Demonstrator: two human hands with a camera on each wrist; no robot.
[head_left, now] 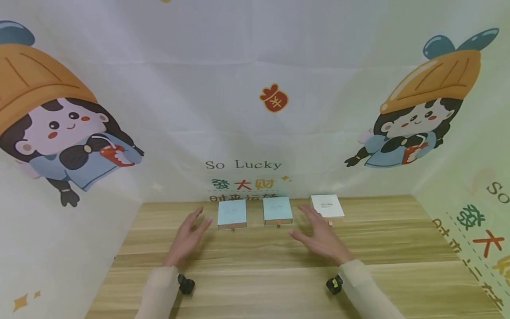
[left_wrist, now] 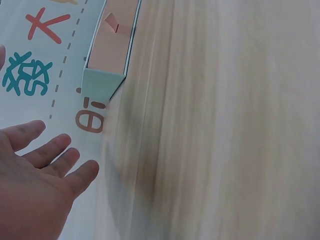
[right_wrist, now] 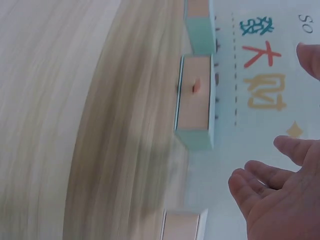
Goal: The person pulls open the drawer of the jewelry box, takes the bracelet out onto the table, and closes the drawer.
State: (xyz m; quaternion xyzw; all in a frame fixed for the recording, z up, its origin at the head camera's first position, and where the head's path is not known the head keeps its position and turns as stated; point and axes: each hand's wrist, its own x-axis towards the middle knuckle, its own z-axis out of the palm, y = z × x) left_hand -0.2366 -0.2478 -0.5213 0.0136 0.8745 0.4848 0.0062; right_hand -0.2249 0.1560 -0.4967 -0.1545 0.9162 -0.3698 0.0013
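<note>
Three small drawer-style boxes stand in a row at the back of the table. The left light-blue box (head_left: pixel 232 212) and the middle light-blue box (head_left: pixel 277 209) have pinkish fronts with a small pull tab (right_wrist: pixel 196 86). At the right is a white box (head_left: pixel 326 206) with dark print on its lid. My left hand (head_left: pixel 188 235) hovers left of the left box, fingers spread and holding nothing. My right hand (head_left: pixel 320 235) is in front of the gap between the middle and white boxes, partly covering the white one, fingers extended and empty.
The boxes sit on a wood-grain table (head_left: pixel 255 283) against a pale printed backdrop (head_left: pixel 223 102) with cartoon figures and lettering. Backdrop panels also rise at the left and right. A black wrist device (head_left: pixel 185 284) is on the left wrist and another black device (head_left: pixel 334 284) on the right.
</note>
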